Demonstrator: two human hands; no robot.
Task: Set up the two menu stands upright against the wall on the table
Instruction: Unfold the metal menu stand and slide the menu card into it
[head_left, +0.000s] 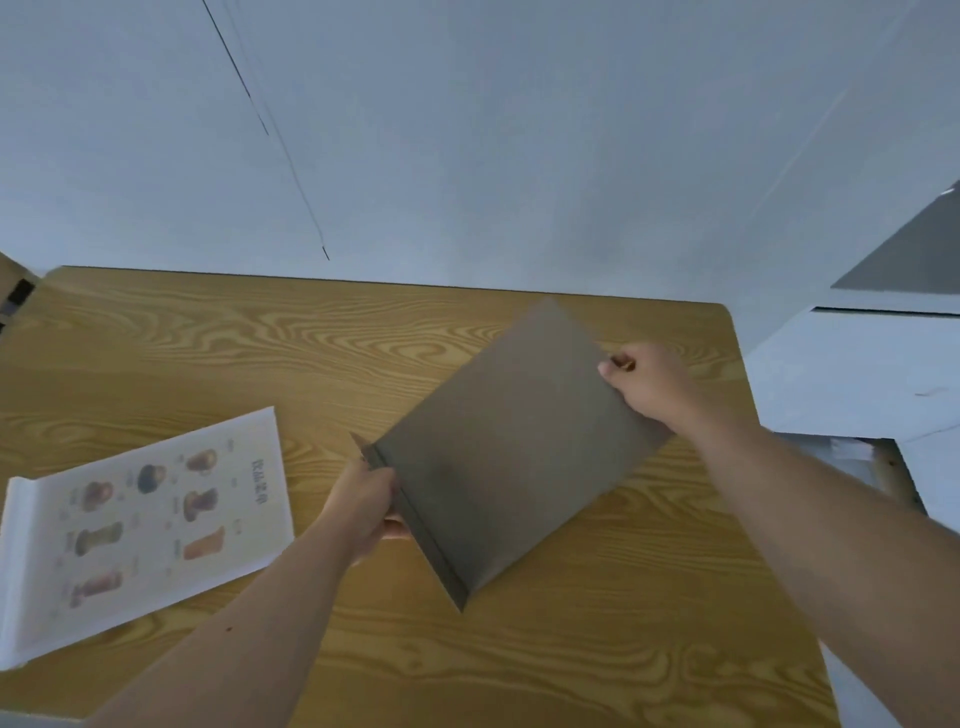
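Observation:
I hold one menu stand (509, 457) tilted above the middle of the wooden table (260, 353), its plain grey back toward me. My left hand (366, 504) grips its base edge at the lower left. My right hand (647, 384) pinches its upper right edge. The second menu stand (150, 519) lies flat on the table at the left, face up, showing pictures of drinks and some text. The pale wall (467, 156) rises behind the table's far edge.
A white surface (852, 374) with a grey panel (914, 254) stands to the right of the table. A dark object (18, 296) sits at the far left edge. Bare wood shows along the wall side of the table.

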